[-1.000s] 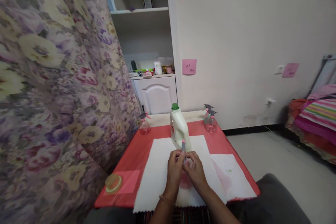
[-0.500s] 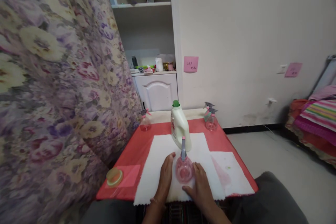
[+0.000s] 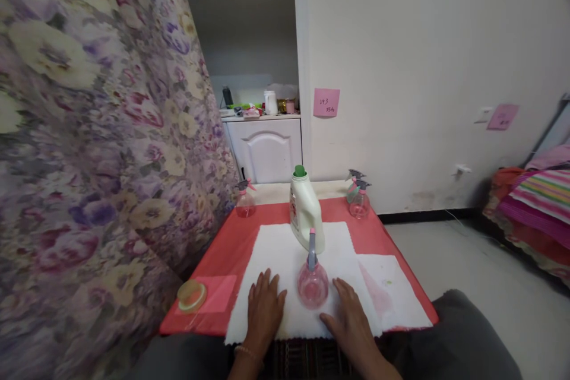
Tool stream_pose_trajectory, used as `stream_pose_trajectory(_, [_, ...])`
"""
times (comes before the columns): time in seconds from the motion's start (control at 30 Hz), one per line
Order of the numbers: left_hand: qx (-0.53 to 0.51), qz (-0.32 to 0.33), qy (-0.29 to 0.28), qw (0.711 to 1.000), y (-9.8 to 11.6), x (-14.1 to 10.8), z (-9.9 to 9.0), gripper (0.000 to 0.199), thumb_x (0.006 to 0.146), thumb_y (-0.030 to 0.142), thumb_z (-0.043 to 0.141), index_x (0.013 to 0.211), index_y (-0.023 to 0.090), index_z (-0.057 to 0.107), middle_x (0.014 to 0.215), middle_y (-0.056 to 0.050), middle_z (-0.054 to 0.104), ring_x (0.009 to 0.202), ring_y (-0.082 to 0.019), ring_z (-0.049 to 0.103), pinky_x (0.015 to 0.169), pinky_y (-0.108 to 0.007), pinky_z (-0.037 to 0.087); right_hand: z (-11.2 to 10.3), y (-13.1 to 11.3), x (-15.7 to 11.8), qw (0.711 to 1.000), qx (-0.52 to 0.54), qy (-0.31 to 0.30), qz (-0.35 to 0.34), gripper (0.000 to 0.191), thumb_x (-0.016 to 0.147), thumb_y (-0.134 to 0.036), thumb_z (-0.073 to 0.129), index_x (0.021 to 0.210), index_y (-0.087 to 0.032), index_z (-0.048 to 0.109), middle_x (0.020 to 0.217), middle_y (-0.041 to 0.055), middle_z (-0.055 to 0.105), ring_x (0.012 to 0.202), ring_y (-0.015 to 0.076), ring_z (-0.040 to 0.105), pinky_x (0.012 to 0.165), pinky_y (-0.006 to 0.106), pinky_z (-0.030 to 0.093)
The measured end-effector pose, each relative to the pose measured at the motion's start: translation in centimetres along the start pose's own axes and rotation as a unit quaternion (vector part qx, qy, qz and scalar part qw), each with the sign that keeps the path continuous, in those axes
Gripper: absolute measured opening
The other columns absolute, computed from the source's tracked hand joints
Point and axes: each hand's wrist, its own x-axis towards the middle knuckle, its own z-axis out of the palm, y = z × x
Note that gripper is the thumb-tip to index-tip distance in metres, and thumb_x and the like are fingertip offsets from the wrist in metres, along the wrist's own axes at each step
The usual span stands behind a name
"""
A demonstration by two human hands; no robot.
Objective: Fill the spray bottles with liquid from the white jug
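A clear pink spray bottle (image 3: 313, 286) with a grey and pink head stands upright on the white cloth (image 3: 271, 249). Just behind it stands a pale green jug (image 3: 306, 208) with a green cap. My left hand (image 3: 266, 307) lies palm down on the cloth, left of the spray bottle, fingers apart and holding nothing. Close to the bottle's right side, my right hand (image 3: 350, 316) is open with thumb and fingers apart, a small gap from the bottle.
More spray bottles stand at the back left (image 3: 245, 202) and back right (image 3: 359, 205) of the red table (image 3: 222, 249). A tape roll (image 3: 191, 295) lies at the left on pink paper. A stained white cloth (image 3: 401, 291) lies at the right.
My left hand has moved left, away from the spray bottle, and turned palm down. My right hand has shifted slightly right, off the bottle's side.
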Motion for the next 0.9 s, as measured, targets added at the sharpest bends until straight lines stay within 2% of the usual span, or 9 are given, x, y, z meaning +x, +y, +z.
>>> stream_pose_trajectory(0.1, [-0.163,0.041,-0.012,0.986,1.3,0.4,0.0,0.046,0.087,0.023,0.043,0.130,0.012,0.055,0.143,-0.015,0.050,0.135,-0.024,0.044,0.114,-0.044,0.034,0.9,-1.2,0.9,0.997,0.078,-0.004,0.025,0.062,0.081,-0.030,0.062,0.138,-0.020,0.040,0.133,0.0138,0.055,0.125,0.0301,0.052,0.104,0.050,0.046])
stream_pose_trajectory(0.17, [-0.294,0.063,-0.039,0.953,2.5,0.4,0.0,0.049,0.086,0.022,0.043,0.133,0.016,0.052,0.141,-0.012,0.054,0.131,-0.021,0.049,0.113,-0.040,0.037,1.4,-1.6,1.5,0.993,0.112,-0.007,0.033,0.056,0.084,-0.030,0.058,0.136,-0.019,0.042,0.130,0.0135,0.057,0.122,0.0276,0.054,0.103,0.046,0.047])
stream_pose_trajectory(0.23, [-0.388,0.047,-0.050,0.919,3.5,0.0,0.0,0.049,0.085,0.022,0.044,0.134,0.018,0.051,0.138,-0.010,0.057,0.126,-0.020,0.054,0.111,-0.040,0.040,1.6,-1.4,2.1,0.990,0.140,-0.019,0.028,0.054,0.086,-0.033,0.056,0.136,-0.019,0.042,0.131,0.0137,0.056,0.122,0.0267,0.054,0.102,0.045,0.048])
stream_pose_trajectory(0.3, [-0.430,0.011,-0.047,0.902,4.2,-0.8,-0.2,0.049,0.084,0.024,0.047,0.132,0.018,0.051,0.134,-0.011,0.060,0.119,-0.021,0.059,0.106,-0.041,0.046,1.3,-0.8,2.8,0.986,0.163,-0.042,0.012,0.055,0.085,-0.032,0.056,0.136,-0.020,0.043,0.133,0.0139,0.056,0.123,0.0268,0.054,0.102,0.045,0.048])
stream_pose_trajectory(0.4, [-0.416,-0.013,-0.029,0.909,4.9,-2.3,-0.7,0.043,0.083,0.028,0.050,0.125,0.017,0.056,0.124,-0.013,0.066,0.105,-0.023,0.066,0.095,-0.040,0.053,0.3,0.0,3.9,0.984,0.167,-0.062,0.004,0.049,0.083,-0.025,0.052,0.131,-0.020,0.050,0.132,0.0131,0.058,0.122,0.0266,0.055,0.100,0.045,0.049])
stream_pose_trajectory(0.53, [-0.367,0.019,-0.005,0.930,4.6,-3.6,-1.9,0.029,0.087,0.030,0.046,0.109,0.020,0.063,0.107,-0.011,0.070,0.094,-0.023,0.068,0.089,-0.039,0.055,-1.1,-0.8,4.7,0.988,0.152,0.005,0.038,0.039,0.086,-0.020,0.043,0.123,-0.021,0.056,0.118,0.0110,0.063,0.107,0.0233,0.062,0.090,0.042,0.054])
stream_pose_trajectory(0.63, [-0.345,0.017,0.020,0.938,3.8,-2.9,-2.6,0.027,0.087,0.031,0.046,0.104,0.023,0.065,0.102,-0.009,0.072,0.095,-0.023,0.068,0.089,-0.038,0.055,-1.2,-2.5,4.2,0.986,0.158,0.034,0.044,0.036,0.091,-0.027,0.044,0.125,-0.021,0.054,0.117,0.0111,0.062,0.107,0.0233,0.062,0.091,0.041,0.054])
stream_pose_trajectory(0.77, [-0.342,0.047,0.006,0.938,3.1,-1.0,-1.7,0.039,0.085,0.028,0.045,0.121,0.022,0.060,0.123,-0.010,0.067,0.111,-0.023,0.063,0.101,-0.040,0.050,-0.1,-3.9,3.4,0.990,0.134,0.031,0.027,0.053,0.084,-0.033,0.060,0.134,-0.024,0.046,0.128,0.0113,0.056,0.119,0.0275,0.054,0.101,0.045,0.048])
stream_pose_trajectory(0.9, [-0.357,0.078,-0.020,0.931,3.2,-1.0,0.7,0.052,0.084,0.023,0.045,0.136,0.020,0.049,0.138,-0.011,0.056,0.123,-0.022,0.056,0.108,-0.041,0.044,0.5,-2.6,4.4,0.988,0.155,0.008,-0.011,0.058,0.082,-0.030,0.061,0.138,-0.026,0.043,0.130,0.0100,0.056,0.121,0.0273,0.053,0.102,0.047,0.046])
